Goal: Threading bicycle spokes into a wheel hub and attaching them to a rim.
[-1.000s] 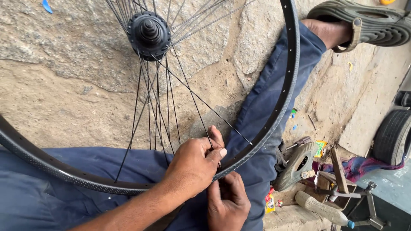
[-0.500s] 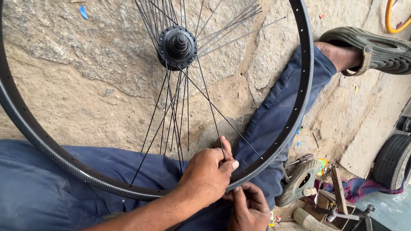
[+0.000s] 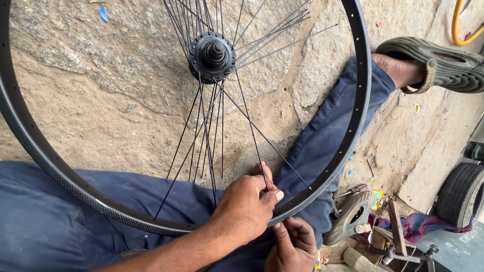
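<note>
Head view is looking down on a large black metal bicycle wheel rim (image 3: pixel 360 100) lying across the person's blue-trousered legs (image 3: pixel 333 131), over rough stone ground (image 3: pixel 101 90). One rim and one black hub (image 3: pixel 213 54) are showing; the thin black wire spokes (image 3: pixel 252 131) are fanning out from the hub, most of them hanging loose and unattached at the rim end, too many and too crossed to count surely. The rim is probably light for its size and stiff, best gripped at its edge; each spoke is likely springy, slippery and easy to bend, so it is better pinched near its tip.

The left hand (image 3: pixel 244 209) is lying over the near edge of the rim, its thumb and fingers pinching the end of one spoke there. The right hand (image 3: pixel 295 244) is sitting just below the rim, fingers curled against its outer side; whether it is holding anything small I cannot tell.

Further out, one olive-green sandal (image 3: pixel 433 63) is on the person's foot, a second worn one (image 3: pixel 353 216) is lying beside assorted metal tools (image 3: pixel 398 247), and one black rubber tyre (image 3: pixel 461 194) is standing at the right edge.
</note>
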